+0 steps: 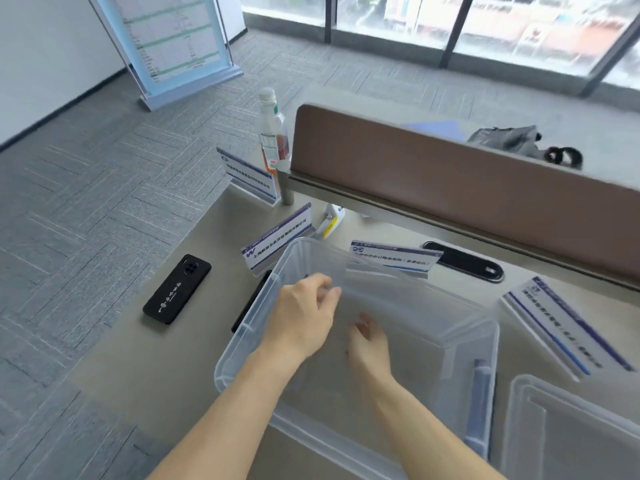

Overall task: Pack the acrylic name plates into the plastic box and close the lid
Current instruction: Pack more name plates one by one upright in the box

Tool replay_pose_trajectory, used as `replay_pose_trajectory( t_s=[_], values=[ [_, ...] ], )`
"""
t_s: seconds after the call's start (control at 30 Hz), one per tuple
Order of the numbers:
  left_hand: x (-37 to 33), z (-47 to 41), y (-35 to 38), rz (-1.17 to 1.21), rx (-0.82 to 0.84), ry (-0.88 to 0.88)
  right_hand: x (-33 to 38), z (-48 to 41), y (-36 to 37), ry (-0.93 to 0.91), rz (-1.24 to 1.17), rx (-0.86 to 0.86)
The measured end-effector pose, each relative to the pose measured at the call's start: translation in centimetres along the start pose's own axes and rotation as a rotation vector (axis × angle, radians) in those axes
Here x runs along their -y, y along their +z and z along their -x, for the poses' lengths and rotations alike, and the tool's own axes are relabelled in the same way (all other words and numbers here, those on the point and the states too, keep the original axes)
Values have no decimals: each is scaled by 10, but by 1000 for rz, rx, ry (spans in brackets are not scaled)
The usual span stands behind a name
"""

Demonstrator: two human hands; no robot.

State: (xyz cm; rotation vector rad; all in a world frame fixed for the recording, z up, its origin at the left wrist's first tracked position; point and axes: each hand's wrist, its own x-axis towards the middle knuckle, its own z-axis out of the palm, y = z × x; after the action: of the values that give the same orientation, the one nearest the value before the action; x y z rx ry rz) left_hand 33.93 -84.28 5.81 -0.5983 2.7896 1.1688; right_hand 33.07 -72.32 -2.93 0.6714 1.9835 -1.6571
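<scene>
Blurring hands (332, 323) inside plastic box (460, 334), lid (571, 427) cropped

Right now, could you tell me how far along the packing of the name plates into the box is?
Barely started. Done: the lid is off, lying right of the clear plastic box, which looks empty. In hand: left hand and right hand are inside the box, seemingly holding nothing. Left: four name plates remain on the desk, at and; then close the lid.
</scene>
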Motion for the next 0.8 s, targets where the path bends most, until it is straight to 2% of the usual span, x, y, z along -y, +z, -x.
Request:
replay_pose_trajectory(
  t_s=[0.17,0.3,0.4,0.5,0.63,0.8],
  values=[
    [-108,-4,-1,421,26,96,65,40,-107,-304,-37,-78],
    [-199,-1,44,464,200,210,96,54,-219,-454,-95,-281],
    [-242,-1,97,388,356,243,90,53,-301,-444,-162,-451],
    [-261,-7,155,242,463,201,63,40,-368,-355,-167,-552],
    [-273,-18,222,147,563,131,22,10,-419,-228,-184,-573],
    [-271,-40,278,81,590,-26,-3,-33,-436,-121,-196,-547]
  ],
)
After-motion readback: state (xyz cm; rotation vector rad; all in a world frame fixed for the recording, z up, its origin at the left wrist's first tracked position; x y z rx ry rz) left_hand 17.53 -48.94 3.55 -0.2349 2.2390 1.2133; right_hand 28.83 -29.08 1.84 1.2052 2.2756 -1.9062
